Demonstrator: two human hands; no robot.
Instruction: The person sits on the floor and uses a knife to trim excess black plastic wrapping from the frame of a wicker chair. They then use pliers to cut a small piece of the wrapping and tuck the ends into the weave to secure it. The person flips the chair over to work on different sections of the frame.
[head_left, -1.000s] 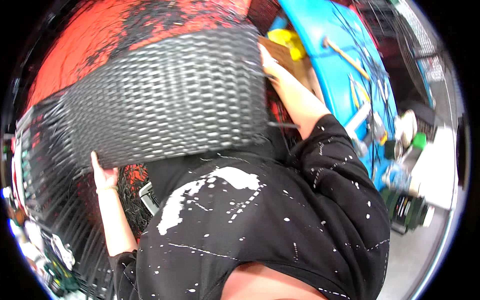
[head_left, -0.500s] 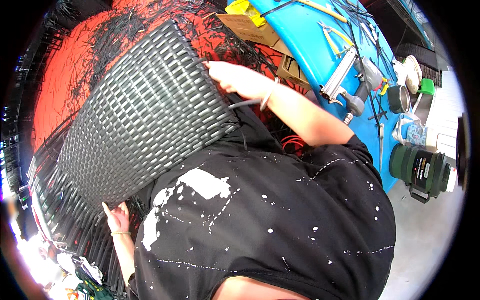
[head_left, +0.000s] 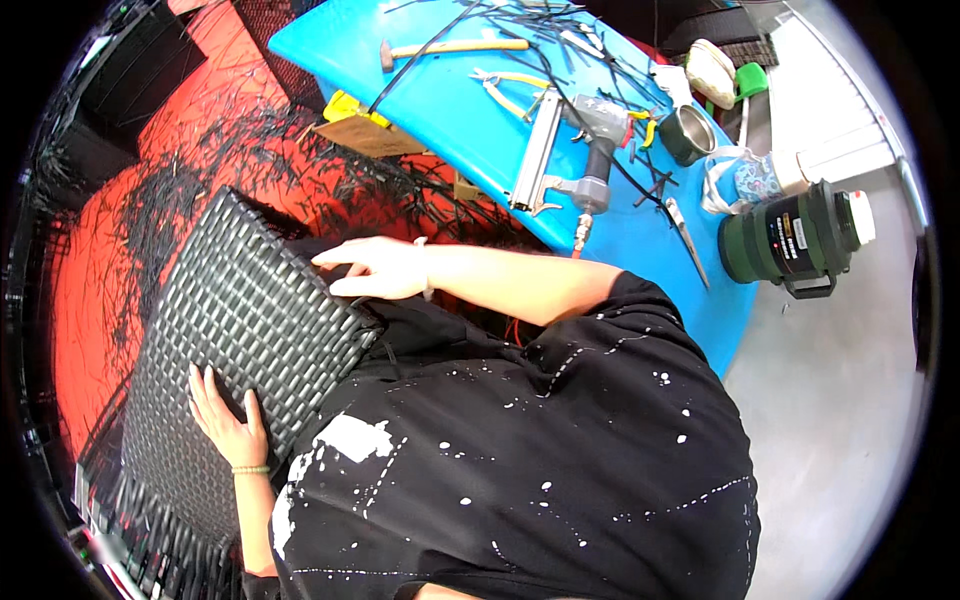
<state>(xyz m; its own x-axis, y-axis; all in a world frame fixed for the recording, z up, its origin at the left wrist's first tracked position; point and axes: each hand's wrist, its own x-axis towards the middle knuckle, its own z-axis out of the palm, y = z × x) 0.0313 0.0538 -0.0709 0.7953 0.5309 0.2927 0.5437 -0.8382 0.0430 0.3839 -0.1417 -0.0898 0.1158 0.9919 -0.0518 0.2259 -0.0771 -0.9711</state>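
Note:
A black woven wicker panel (head_left: pixel 235 300) lies tilted in front of me, against my lap. My left hand (head_left: pixel 228 425) rests flat on its woven face, fingers spread. By the panel's right-hand edge is my right hand (head_left: pixel 375 268), its fingers stretched out and thumb apart; nothing shows held in it. Whether its fingertips touch the edge I cannot tell. A loose strip end sticks out at the panel's near corner.
At the right stands a blue table (head_left: pixel 640 262) with a nail gun (head_left: pixel 590 150), pliers (head_left: pixel 510 92), a hammer (head_left: pixel 455 47), scissors (head_left: pixel 686 240), a metal cup (head_left: pixel 688 135) and a large green flask (head_left: pixel 785 240). Black strip scraps (head_left: pixel 165 205) litter the red floor covering.
My left hand has gone from the panel's lower edge onto its face. The right hand has loosened at the edge. The view has shifted toward the table, and the panel sits lower.

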